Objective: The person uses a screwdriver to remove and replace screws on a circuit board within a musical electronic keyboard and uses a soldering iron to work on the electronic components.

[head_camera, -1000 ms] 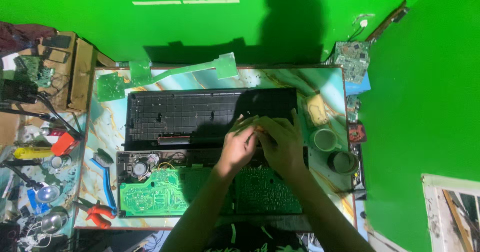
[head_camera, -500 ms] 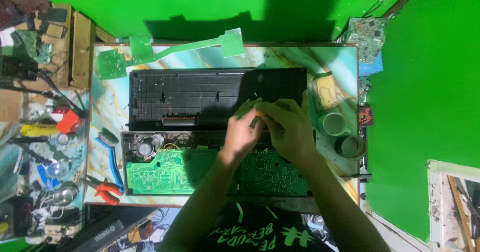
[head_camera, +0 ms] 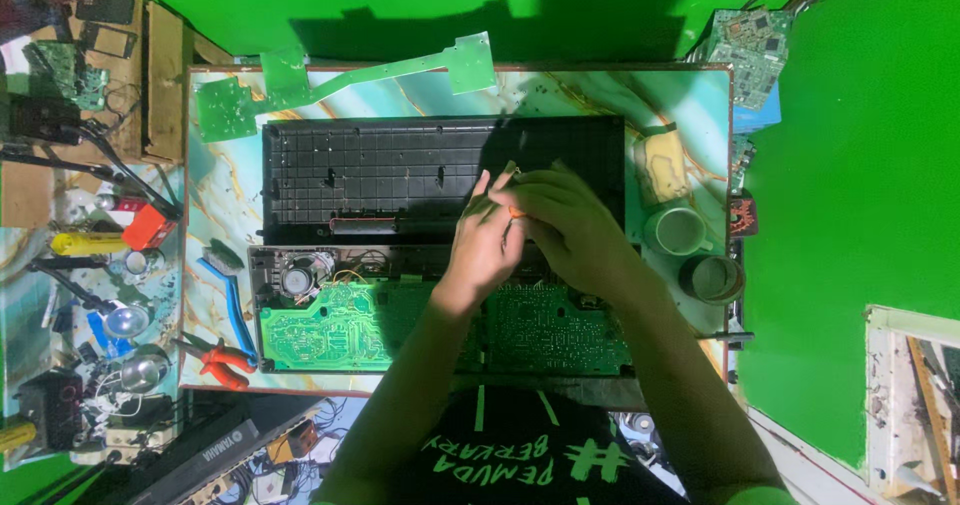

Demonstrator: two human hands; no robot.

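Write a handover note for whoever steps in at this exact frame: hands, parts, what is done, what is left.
Left hand and right hand: together over the black casing, fingers closed around a small orange-tipped item; its kind is unclear.
Parts: casing lies open, green circuit board and round speaker exposed below it. Red pliers lie at the left.
Done: unit opened.
Left: cannot tell from this view.

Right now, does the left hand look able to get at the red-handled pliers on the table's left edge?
Probably yes. The left hand is busy at the black casing with the right hand, but nothing tall stands between it and the pliers, only the flat green circuit board.
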